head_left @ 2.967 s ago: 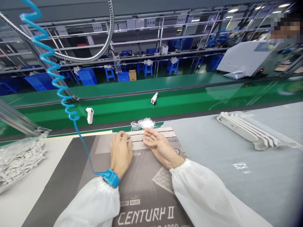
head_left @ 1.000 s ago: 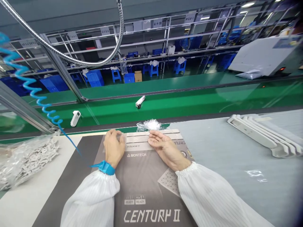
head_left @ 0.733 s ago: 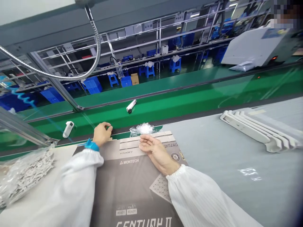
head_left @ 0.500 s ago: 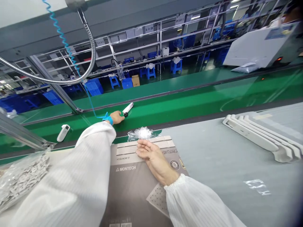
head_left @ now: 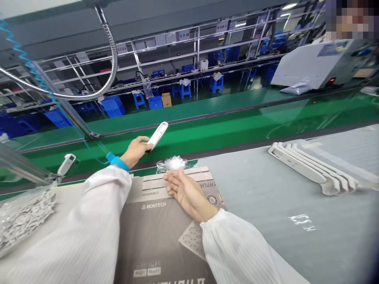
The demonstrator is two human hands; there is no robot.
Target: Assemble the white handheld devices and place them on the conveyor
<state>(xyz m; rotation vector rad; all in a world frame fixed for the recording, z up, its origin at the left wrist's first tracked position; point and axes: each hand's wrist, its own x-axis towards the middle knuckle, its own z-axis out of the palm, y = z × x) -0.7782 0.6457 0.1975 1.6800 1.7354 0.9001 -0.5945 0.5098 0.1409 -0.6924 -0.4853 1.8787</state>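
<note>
Grey-brown printed cardboard [head_left: 154,232], marked MONTECH, flat beneath my white sleeves [head_left: 237,244]. Right hand [head_left: 188,193], mine: above its far end, palm showing, fingers loosely bent and parted. Crumpled clear plastic [head_left: 174,162]: just beyond them. Left hand [head_left: 136,152], mine: thumb and fingers closed about the near end of a white device [head_left: 158,135], slanting over a green strip [head_left: 222,132]. Blue stools [head_left: 217,83]: well beyond.

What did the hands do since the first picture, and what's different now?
The left hand left the box, reached forward and took hold of a white gadget on the green belt. The other gadget moved left along the belt. The right hand stayed by the box's far edge; the stacked white parts stayed put.
</note>
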